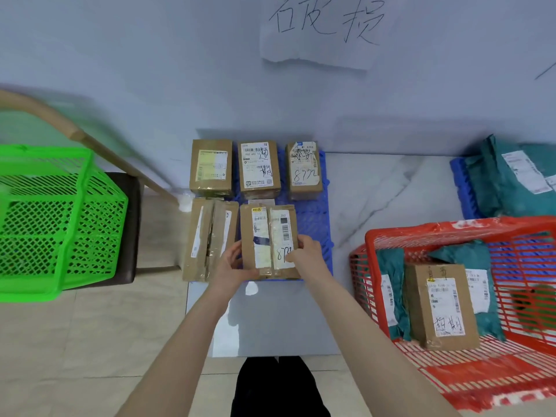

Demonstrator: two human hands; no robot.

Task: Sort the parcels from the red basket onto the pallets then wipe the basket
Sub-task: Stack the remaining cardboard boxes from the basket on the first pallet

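Both hands hold a brown cardboard parcel (268, 236) marked 8771 at the near edge of the blue pallet (317, 227). My left hand (232, 264) grips its lower left corner and my right hand (305, 251) its lower right side. Several other cardboard parcels lie on this pallet: three in the back row (259, 168) and one at the front left (207, 239). The red basket (445, 386) at the right contains a cardboard parcel (442, 305) and teal plastic mailers (392, 284).
A second blue pallet (461, 182) at the far right carries teal mailers (511, 176). A green basket (57, 218) rests on a dark stool at the left. A paper sign (319, 28) with handwriting hangs on the wall. My dark trousers (276, 389) show at the bottom.
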